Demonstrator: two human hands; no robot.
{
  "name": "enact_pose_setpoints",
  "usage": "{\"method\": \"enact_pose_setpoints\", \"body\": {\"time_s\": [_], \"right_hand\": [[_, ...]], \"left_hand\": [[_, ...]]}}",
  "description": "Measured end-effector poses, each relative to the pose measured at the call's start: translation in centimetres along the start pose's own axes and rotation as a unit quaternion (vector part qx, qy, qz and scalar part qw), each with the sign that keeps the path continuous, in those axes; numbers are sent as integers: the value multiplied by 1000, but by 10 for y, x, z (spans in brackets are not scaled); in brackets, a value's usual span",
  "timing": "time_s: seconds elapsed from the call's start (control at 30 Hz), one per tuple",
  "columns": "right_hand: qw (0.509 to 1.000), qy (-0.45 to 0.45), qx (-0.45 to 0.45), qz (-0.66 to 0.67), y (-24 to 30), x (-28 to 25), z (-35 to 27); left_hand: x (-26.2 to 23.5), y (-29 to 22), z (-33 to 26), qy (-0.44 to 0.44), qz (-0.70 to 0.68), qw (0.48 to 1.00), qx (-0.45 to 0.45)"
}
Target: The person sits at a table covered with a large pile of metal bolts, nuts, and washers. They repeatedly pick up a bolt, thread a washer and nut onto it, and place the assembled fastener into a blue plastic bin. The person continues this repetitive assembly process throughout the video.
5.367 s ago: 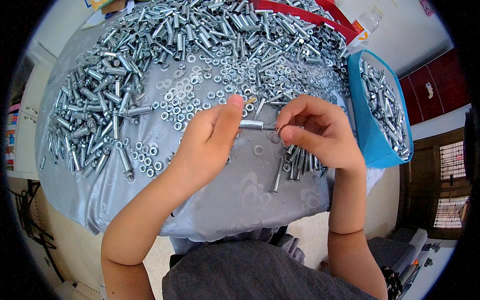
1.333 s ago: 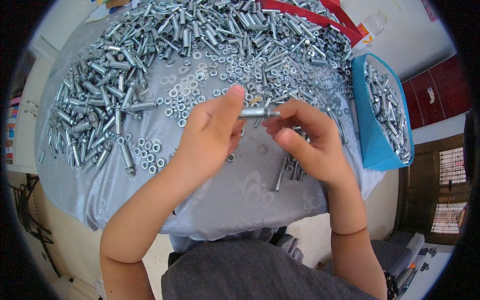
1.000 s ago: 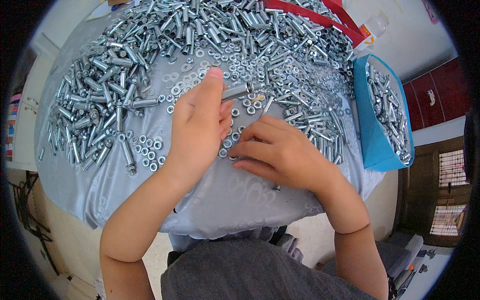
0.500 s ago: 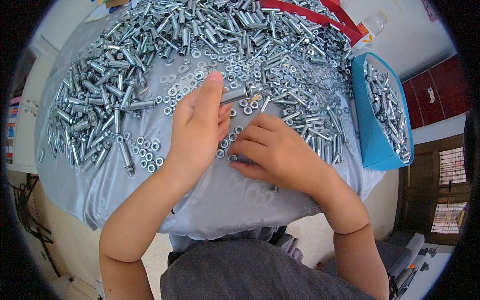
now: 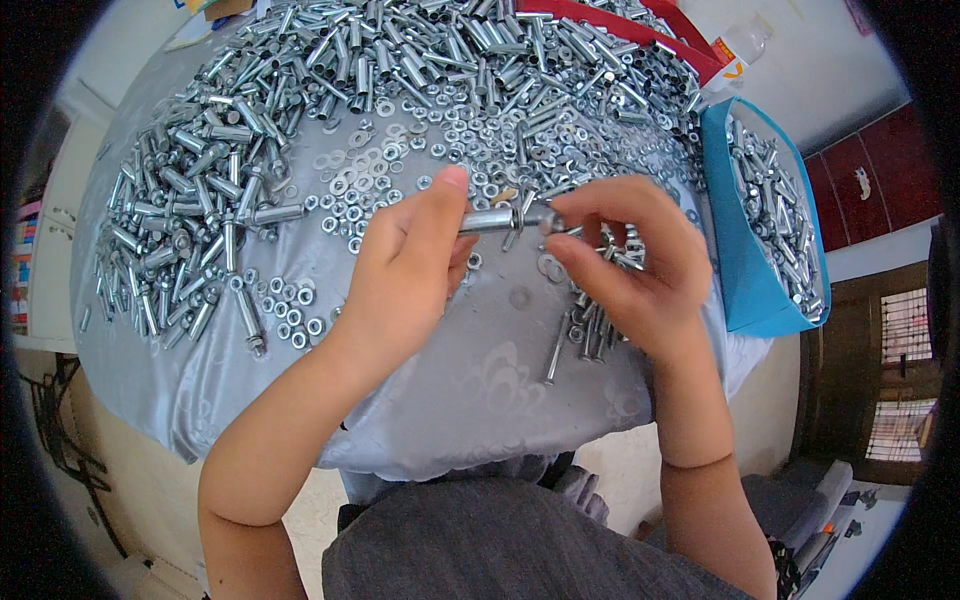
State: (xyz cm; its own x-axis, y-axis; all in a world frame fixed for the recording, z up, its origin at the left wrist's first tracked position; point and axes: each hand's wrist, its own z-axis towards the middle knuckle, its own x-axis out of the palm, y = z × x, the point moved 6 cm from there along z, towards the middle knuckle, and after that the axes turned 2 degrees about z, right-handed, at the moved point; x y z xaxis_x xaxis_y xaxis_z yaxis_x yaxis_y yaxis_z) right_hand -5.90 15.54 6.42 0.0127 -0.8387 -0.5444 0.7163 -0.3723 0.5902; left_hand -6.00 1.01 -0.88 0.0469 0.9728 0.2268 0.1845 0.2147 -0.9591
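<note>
My left hand (image 5: 408, 265) is wrapped round a metal sleeve anchor bolt (image 5: 490, 221), held level above the table with its washer end pointing right. My right hand (image 5: 650, 255) pinches a small, blurred metal nut (image 5: 547, 224) between thumb and fingertip at that end of the bolt. Whether the nut sits on the thread cannot be told. Below the hands lie loose nuts (image 5: 292, 310) to the left and long thin bolts (image 5: 556, 350) to the right. Flat washers (image 5: 355, 180) are scattered just beyond my left hand.
Assembled sleeve anchors (image 5: 185, 215) are heaped at the left, and hollow metal sleeves (image 5: 400, 50) along the far side. A blue fabric bin (image 5: 735, 270) full of bolts stands at the right. Behind are a red tray (image 5: 690, 50) and a plastic bottle (image 5: 742, 45).
My right hand has risen from the table among the nuts to the end of the anchor bolt. My left hand has shifted slightly right and down, still holding the bolt.
</note>
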Motion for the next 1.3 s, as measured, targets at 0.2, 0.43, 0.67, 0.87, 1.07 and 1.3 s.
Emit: {"method": "enact_pose_setpoints", "body": {"time_s": [0.2, 0.43, 0.67, 0.87, 1.07, 1.3], "right_hand": [[998, 10, 49, 35, -7, 8, -2], [991, 1, 78, 107, -13, 10, -6], [999, 45, 9, -8, -3, 13, -1], [988, 122, 95, 6, -16, 18, -10], [987, 64, 137, 59, -9, 15, -7], [988, 83, 127, 33, -10, 13, -6]], "left_hand": [[-1, 4, 3, 25, -26, 999, -20], [2, 1, 1, 50, -37, 998, -11], [-6, 0, -1, -24, 98, 992, 79], [-2, -2, -4, -6, 150, 978, 145], [-7, -5, 2, -12, 128, 989, 78], [-4, -4, 3, -10, 155, 982, 107]]}}
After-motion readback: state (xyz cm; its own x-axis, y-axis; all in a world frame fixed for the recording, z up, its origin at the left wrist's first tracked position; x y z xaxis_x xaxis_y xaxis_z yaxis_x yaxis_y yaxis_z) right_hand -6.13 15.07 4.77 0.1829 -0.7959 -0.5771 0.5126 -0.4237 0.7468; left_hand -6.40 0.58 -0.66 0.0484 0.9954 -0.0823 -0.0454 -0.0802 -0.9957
